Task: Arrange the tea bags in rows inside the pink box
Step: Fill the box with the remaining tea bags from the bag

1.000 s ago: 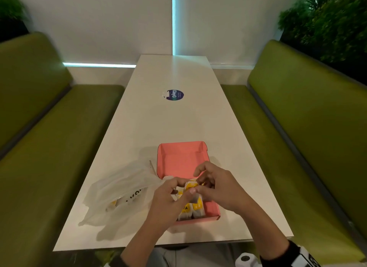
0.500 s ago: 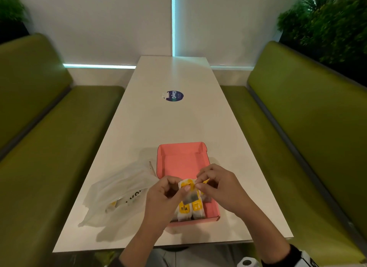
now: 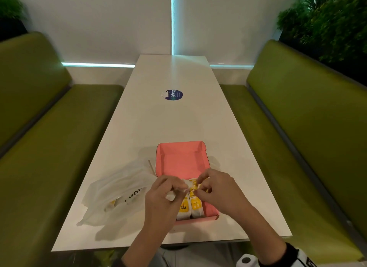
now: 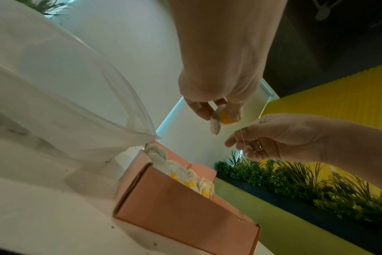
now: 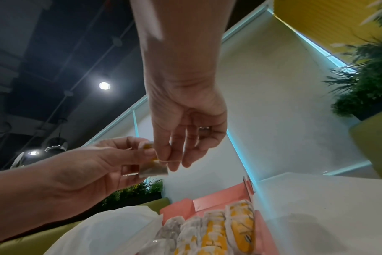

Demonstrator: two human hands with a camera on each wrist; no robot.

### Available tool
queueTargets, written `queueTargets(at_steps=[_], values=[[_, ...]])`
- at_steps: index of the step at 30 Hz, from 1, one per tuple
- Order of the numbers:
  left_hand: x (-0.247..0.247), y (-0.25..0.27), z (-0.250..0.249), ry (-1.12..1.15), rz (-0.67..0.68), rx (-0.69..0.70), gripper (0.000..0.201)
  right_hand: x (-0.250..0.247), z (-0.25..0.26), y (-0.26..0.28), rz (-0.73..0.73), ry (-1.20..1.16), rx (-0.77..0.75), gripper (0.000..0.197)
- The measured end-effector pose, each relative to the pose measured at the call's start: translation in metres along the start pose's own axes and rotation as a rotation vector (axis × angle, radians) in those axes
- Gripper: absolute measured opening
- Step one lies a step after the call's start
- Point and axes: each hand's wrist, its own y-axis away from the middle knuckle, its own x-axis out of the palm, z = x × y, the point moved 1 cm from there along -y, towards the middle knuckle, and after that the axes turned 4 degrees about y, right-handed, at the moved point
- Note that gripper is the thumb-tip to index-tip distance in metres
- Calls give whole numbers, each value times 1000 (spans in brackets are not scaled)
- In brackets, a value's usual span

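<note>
from the head view, the left hand (image 3: 162, 195) is pinching a tea bag (image 3: 187, 187) above the near end of the pink box (image 3: 181, 161), close to the near edge of the tabletop (image 3: 178, 117); the right hand (image 3: 216, 189) is pinching at it too. packed tea bags (image 3: 190, 207) are lying below, long axes running front to back.

from the left wrist, the held bag is hanging lengthwise downward, the box below it, the right hand pinching its string (image 4: 242, 136).

from the right wrist, both hands are meeting just above the row.
</note>
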Motion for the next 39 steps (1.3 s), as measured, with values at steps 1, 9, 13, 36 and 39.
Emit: queueTargets(at_steps=[1, 9, 13, 36, 39], values=[[1, 1, 0, -7, 4, 48, 25, 1, 2, 0, 6, 61, -12, 25], [5, 1, -1, 81, -9, 147, 9, 7, 10, -2, -82, -6, -36, 28], [3, 0, -3, 180, 11, 70, 10, 5, 12, -1, -117, -229, -62, 25], [-6, -7, -18, 462, 69, -606, 8, -3, 3, 8, 47, -686, 30, 12], [-6, -8, -16, 426, 71, -616, 11, -3, 2, 9, 74, -698, 35, 14]])
